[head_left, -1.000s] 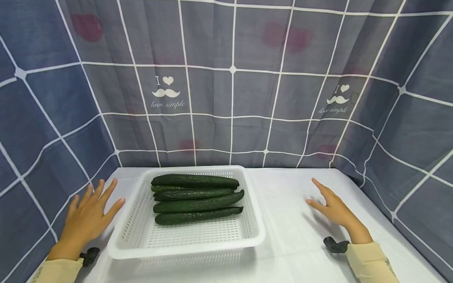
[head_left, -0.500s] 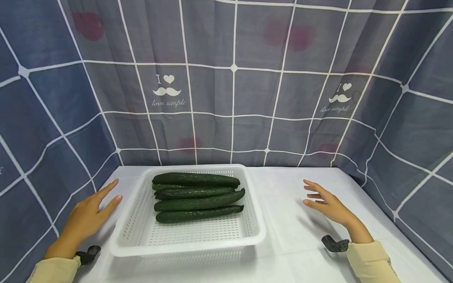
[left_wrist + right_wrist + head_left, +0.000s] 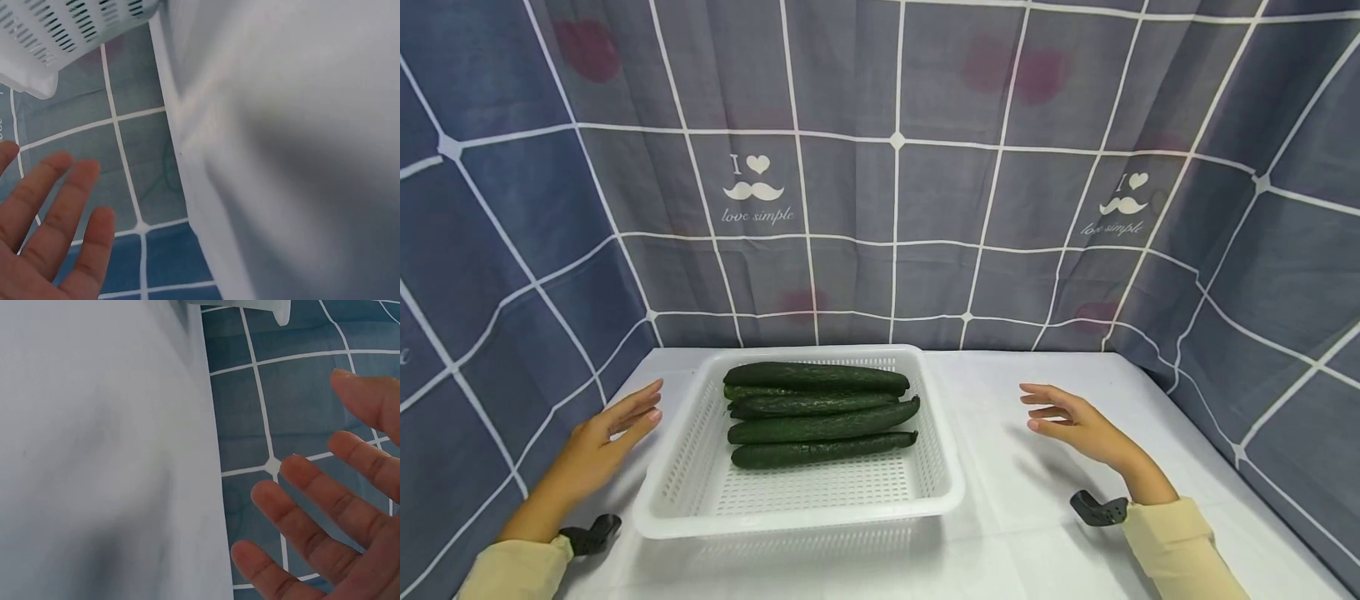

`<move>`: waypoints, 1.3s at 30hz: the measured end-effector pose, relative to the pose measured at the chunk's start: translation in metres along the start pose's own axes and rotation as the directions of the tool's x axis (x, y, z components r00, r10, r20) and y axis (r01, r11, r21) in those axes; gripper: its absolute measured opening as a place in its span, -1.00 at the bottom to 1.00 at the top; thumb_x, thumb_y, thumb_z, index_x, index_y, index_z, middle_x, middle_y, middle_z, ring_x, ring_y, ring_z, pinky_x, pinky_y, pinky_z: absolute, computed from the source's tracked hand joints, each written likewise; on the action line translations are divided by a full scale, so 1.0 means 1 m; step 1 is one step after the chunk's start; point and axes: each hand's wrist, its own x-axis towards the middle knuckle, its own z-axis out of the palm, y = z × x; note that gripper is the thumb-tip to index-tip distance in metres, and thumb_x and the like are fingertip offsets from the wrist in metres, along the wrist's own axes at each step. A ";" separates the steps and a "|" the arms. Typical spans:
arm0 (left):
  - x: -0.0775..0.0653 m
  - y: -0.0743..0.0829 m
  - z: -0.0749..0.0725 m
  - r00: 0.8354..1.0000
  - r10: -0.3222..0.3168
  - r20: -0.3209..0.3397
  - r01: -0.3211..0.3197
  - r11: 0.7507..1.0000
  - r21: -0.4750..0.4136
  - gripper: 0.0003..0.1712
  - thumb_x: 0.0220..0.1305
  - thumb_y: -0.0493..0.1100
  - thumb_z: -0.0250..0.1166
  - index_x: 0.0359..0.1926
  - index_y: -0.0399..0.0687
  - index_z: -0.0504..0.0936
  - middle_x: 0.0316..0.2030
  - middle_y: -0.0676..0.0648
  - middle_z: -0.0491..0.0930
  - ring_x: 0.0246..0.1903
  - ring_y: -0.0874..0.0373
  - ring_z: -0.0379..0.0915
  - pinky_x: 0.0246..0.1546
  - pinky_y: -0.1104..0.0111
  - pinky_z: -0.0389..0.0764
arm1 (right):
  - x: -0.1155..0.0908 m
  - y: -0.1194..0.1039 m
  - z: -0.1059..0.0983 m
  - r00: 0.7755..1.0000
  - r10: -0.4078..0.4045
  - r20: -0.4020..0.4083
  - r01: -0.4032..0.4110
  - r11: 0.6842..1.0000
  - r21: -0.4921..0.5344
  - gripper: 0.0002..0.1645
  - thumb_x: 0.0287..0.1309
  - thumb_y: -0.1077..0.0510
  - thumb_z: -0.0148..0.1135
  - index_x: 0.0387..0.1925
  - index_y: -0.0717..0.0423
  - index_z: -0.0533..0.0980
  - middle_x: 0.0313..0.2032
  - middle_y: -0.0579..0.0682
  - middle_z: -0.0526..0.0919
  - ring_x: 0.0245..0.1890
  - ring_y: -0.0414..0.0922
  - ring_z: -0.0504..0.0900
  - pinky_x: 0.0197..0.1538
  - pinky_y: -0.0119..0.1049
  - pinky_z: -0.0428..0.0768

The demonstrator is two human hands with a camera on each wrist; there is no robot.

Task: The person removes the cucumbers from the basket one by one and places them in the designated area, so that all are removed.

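Note:
In the head view a white plastic basket point(image 3: 820, 500) with perforated walls stands on the table. Several dark green cucumbers point(image 3: 823, 427) lie side by side in its back half. To the basket's left, my left hand point(image 3: 598, 442) hovers with relaxed fingers, holding nothing. My right hand point(image 3: 1078, 425) is off to the basket's right, fingers loosely bent and apart from everything. In the left wrist view the fingers point(image 3: 59, 219) are spread below the basket's corner. The right wrist view has the fingers point(image 3: 306, 544) spread over a view of the curtain.
White cloth point(image 3: 1000, 533) covers the table. A grey-blue checked curtain point(image 3: 850, 192) encloses the back and both sides. Each wrist carries a black device, one at the left wrist point(image 3: 591, 535) and one at the right wrist point(image 3: 1099, 508).
Both hands have turned so their palms face inward. The right hand has shifted left toward the basket, and the left hand's spread fingers have drawn together. The basket and cucumbers stay put.

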 end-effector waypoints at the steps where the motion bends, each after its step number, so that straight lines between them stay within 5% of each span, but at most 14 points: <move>1: 0.000 -0.001 0.001 1.000 0.002 0.002 -0.002 0.999 -0.035 -0.36 0.61 -0.11 0.29 0.57 -0.21 0.42 0.24 0.32 0.63 0.03 0.83 0.28 0.05 0.61 0.42 | 0.001 -0.002 0.000 1.000 -0.002 0.009 0.002 1.000 0.006 -0.34 0.49 0.28 0.30 0.52 0.32 0.38 0.36 0.43 0.53 0.19 -0.15 0.68 0.18 -0.46 0.58; 4: 0.002 -0.002 0.003 1.000 0.022 0.013 -0.020 0.987 -0.162 -0.37 0.61 -0.20 0.27 0.56 -0.33 0.39 0.13 0.62 0.45 0.07 0.80 0.34 0.00 0.78 0.34 | 0.006 -0.006 0.001 0.999 -0.011 0.035 0.011 1.000 0.020 -0.36 0.49 0.30 0.30 0.50 0.34 0.40 0.32 0.45 0.56 0.17 -0.21 0.69 0.16 -0.43 0.60; 9: 0.004 -0.005 0.006 0.997 0.078 0.023 -0.068 0.953 -0.297 -0.41 0.60 -0.33 0.21 0.56 -0.30 0.40 0.15 0.54 0.54 0.09 0.70 0.47 0.02 0.75 0.43 | 0.012 -0.012 0.002 0.997 -0.028 0.071 0.025 0.998 0.052 -0.41 0.50 0.30 0.28 0.46 0.37 0.44 0.29 0.47 0.57 0.13 -0.34 0.67 0.13 -0.38 0.64; 14: 0.007 -0.009 0.010 0.985 0.166 0.040 -0.130 0.884 -0.448 -0.34 0.56 -0.50 0.13 0.56 0.00 0.48 0.21 0.43 0.60 0.11 0.59 0.56 0.05 0.69 0.50 | 0.019 -0.016 0.002 0.995 -0.034 0.095 0.028 0.998 0.065 -0.45 0.49 0.28 0.30 0.41 0.40 0.48 0.26 0.43 0.61 0.12 -0.32 0.69 0.13 -0.37 0.65; 22: 0.005 -0.009 0.015 0.979 0.129 0.157 -0.013 0.811 -0.585 -0.32 0.65 -0.42 0.04 0.56 0.33 0.43 0.25 0.45 0.58 0.17 0.55 0.53 0.04 0.65 0.50 | 0.031 -0.026 0.003 0.986 -0.063 0.156 0.053 0.996 0.071 -0.48 0.48 0.29 0.31 0.37 0.42 0.50 0.23 0.38 0.65 0.11 -0.29 0.72 0.13 -0.35 0.67; 29: 0.004 -0.010 0.021 0.955 0.222 0.196 -0.001 0.664 -0.748 -0.32 0.67 -0.45 -0.08 0.57 0.26 0.41 0.34 0.29 0.58 0.25 0.42 0.54 0.15 0.58 0.52 | 0.040 -0.033 0.006 0.980 -0.064 0.186 0.052 0.996 0.070 -0.46 0.49 0.24 0.33 0.38 0.38 0.50 0.24 0.29 0.68 0.14 -0.19 0.72 0.17 -0.36 0.64; 32: 0.004 -0.012 0.022 0.941 0.271 0.202 -0.010 0.620 -0.785 -0.29 0.66 -0.47 -0.11 0.60 0.24 0.38 0.37 0.24 0.56 0.28 0.38 0.53 0.18 0.55 0.53 | 0.045 -0.034 0.008 0.980 -0.062 0.189 0.050 0.996 0.068 -0.47 0.49 0.25 0.33 0.38 0.37 0.51 0.25 0.27 0.67 0.16 -0.17 0.72 0.20 -0.36 0.62; 36: 0.004 -0.013 0.024 0.929 0.291 0.230 0.004 0.613 -0.790 -0.25 0.64 -0.49 -0.10 0.64 0.24 0.34 0.38 0.22 0.52 0.27 0.36 0.52 0.13 0.48 0.58 | 0.050 -0.036 0.011 0.979 -0.068 0.194 0.054 0.996 0.076 -0.47 0.49 0.25 0.33 0.38 0.35 0.52 0.25 0.26 0.68 0.16 -0.19 0.71 0.22 -0.36 0.60; 39: 0.004 -0.012 0.025 0.926 0.278 0.257 0.026 0.632 -0.774 -0.23 0.63 -0.49 -0.07 0.65 0.25 0.33 0.40 0.25 0.49 0.26 0.36 0.50 0.10 0.45 0.61 | 0.054 -0.038 0.011 0.976 -0.068 0.205 0.049 0.994 0.094 -0.46 0.48 0.24 0.34 0.38 0.36 0.51 0.26 0.28 0.67 0.18 -0.16 0.71 0.23 -0.34 0.61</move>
